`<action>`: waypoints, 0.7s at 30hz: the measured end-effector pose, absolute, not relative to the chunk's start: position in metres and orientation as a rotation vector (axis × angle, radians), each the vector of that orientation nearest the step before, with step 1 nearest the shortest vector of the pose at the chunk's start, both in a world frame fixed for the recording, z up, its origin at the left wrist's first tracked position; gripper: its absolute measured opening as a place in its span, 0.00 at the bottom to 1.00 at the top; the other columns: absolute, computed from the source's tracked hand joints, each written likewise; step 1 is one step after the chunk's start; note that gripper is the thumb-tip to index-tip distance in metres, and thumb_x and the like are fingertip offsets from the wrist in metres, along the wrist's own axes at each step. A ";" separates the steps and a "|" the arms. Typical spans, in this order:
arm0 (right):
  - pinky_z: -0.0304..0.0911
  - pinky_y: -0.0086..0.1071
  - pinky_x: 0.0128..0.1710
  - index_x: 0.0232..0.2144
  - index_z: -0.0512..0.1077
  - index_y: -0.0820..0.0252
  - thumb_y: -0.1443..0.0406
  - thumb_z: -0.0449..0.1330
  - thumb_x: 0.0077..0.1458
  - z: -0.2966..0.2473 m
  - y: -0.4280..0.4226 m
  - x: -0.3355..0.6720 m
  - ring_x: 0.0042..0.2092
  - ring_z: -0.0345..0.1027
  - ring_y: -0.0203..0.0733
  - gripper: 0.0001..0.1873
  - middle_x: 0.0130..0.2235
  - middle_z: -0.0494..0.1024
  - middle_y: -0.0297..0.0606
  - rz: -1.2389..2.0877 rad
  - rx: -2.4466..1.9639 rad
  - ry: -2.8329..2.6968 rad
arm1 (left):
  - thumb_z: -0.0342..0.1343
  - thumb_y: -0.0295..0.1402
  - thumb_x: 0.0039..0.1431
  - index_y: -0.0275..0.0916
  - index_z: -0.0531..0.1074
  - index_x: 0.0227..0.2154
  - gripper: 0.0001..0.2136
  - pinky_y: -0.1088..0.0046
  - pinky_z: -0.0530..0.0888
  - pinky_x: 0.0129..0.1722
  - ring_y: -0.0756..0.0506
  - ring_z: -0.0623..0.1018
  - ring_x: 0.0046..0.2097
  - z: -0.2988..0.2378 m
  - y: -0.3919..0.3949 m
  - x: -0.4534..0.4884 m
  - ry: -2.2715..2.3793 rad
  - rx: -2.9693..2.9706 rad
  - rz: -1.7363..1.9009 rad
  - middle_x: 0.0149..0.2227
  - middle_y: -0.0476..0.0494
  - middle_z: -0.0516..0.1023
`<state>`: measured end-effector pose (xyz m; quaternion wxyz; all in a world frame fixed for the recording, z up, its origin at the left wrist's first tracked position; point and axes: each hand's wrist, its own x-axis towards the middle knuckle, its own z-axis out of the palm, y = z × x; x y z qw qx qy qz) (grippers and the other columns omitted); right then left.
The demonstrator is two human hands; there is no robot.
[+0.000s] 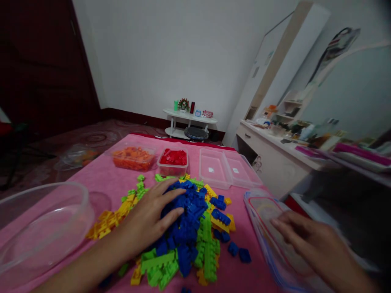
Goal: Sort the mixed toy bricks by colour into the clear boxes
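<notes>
Hands apart. Right hand (308,236) at 3 o'clock from the blue blocks (191,215), fingers bent over lids (264,215); grip: cannot tell. Left hand (154,209) palm down, fingers spread, on their 9 o'clock side. Red blocks (173,156) beyond, 12 o'clock.

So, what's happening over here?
A person's left hand rests on a heap of blue blocks, with green blocks and yellow blocks around it. The right hand is over some flat lids; whether it touches them is unclear. Farther back, orange blocks and red blocks sit in separate clear tubs.
</notes>
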<state>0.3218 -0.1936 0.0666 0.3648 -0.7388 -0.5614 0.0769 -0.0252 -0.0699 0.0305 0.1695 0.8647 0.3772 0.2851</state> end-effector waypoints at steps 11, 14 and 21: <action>0.61 0.33 0.40 0.45 0.70 0.58 0.64 0.59 0.52 0.043 0.034 0.178 0.42 0.69 0.44 0.16 0.47 0.68 0.44 -0.184 -1.716 -2.429 | 0.49 0.40 0.60 0.47 0.70 0.51 0.17 0.57 0.66 0.54 0.40 0.67 0.53 0.023 -0.077 -0.022 1.040 2.515 0.704 0.52 0.42 0.70; 0.61 0.33 0.39 0.41 0.72 0.58 0.58 0.61 0.51 0.035 0.050 0.161 0.42 0.69 0.45 0.15 0.46 0.67 0.44 -0.247 -1.791 -2.452 | 0.50 0.41 0.60 0.48 0.71 0.49 0.16 0.56 0.66 0.53 0.40 0.67 0.52 0.021 -0.078 -0.024 1.013 2.493 0.746 0.51 0.42 0.70; 0.59 0.31 0.33 0.30 0.74 0.61 0.66 0.54 0.54 0.037 0.042 0.143 0.35 0.68 0.41 0.09 0.43 0.70 0.42 -0.199 -1.622 -2.585 | 0.49 0.41 0.61 0.47 0.74 0.46 0.15 0.61 0.64 0.57 0.42 0.67 0.55 0.026 -0.076 -0.023 1.009 2.296 0.942 0.54 0.44 0.70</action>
